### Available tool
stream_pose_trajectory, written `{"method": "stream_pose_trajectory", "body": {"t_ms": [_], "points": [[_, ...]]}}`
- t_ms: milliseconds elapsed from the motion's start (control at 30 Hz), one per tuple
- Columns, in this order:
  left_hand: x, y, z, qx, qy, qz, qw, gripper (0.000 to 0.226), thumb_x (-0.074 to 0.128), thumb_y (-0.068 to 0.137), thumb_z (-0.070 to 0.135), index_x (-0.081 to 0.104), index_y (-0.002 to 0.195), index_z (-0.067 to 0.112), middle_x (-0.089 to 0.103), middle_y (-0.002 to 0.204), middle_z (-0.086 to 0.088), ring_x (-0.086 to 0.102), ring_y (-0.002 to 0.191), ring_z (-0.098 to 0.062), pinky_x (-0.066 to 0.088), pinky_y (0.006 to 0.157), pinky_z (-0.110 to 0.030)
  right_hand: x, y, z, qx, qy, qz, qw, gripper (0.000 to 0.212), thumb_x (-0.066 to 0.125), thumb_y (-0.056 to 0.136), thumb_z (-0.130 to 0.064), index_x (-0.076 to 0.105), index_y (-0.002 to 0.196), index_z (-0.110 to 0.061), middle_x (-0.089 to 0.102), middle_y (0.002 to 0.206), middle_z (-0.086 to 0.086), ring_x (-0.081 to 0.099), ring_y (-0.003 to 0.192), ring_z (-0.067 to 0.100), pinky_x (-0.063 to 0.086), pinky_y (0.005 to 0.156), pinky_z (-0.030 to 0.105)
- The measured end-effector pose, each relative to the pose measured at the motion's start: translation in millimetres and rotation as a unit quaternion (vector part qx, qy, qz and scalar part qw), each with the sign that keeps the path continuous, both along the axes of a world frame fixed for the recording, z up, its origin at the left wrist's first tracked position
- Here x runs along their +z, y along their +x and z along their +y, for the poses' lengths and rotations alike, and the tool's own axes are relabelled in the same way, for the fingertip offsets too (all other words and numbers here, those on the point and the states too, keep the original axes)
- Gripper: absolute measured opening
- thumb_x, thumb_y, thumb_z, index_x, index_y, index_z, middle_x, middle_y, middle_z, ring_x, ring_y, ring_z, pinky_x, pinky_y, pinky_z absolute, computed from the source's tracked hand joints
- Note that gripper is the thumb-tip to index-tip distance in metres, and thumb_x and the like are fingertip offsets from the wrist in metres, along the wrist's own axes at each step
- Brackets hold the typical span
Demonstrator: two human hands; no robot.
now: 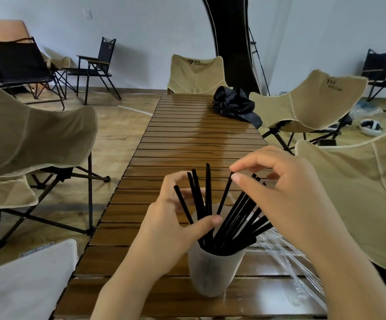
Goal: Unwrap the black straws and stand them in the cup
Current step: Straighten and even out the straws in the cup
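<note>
A frosted white cup stands on the slatted wooden table near its front edge. Several black straws stand in it, fanned out left and right. My right hand pinches the top end of one straw between thumb and forefinger; that straw leans down into the cup. My left hand curls around the left group of straws just above the cup's rim, thumb laid across their front. Clear plastic wrappers lie on the table to the right of the cup.
A crumpled black bag lies at the table's far right. Beige folding chairs flank the table on both sides and at the far end. Black folding chairs stand by the back wall.
</note>
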State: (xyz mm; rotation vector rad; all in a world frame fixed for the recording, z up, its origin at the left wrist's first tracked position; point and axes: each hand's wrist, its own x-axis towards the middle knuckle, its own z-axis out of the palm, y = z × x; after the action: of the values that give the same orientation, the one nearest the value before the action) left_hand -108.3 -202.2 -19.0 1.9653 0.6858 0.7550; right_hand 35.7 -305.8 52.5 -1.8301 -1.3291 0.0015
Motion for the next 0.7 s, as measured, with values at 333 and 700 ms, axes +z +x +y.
{"method": "stream_pose_trajectory", "body": {"t_ms": [333,700], "points": [[-2,15,-8,0.007,-0.014,-0.015,1.0,0.016,0.073,0.078,0.031,0.07,0.091,0.04,0.068,0.094,0.029,0.058,0.096,0.014,0.04,0.074,0.003,-5,5,-1,-0.012,-0.002,0.103,0.995,0.018,0.073,0.078,-0.028,0.071,0.092,-0.038,0.061,0.081,-0.029,0.053,0.077,-0.011,0.039,0.068,0.013],[3,14,-11,-0.041,-0.022,-0.004,0.999,0.013,0.07,0.079,0.034,0.072,0.089,0.043,0.068,0.093,0.03,0.059,0.094,0.014,0.045,0.077,-0.001,-4,6,-1,0.046,-0.041,0.136,0.989,0.005,0.076,0.072,-0.027,0.075,0.074,-0.032,0.065,0.1,-0.026,0.056,0.084,-0.012,0.037,0.072,0.016]]}}
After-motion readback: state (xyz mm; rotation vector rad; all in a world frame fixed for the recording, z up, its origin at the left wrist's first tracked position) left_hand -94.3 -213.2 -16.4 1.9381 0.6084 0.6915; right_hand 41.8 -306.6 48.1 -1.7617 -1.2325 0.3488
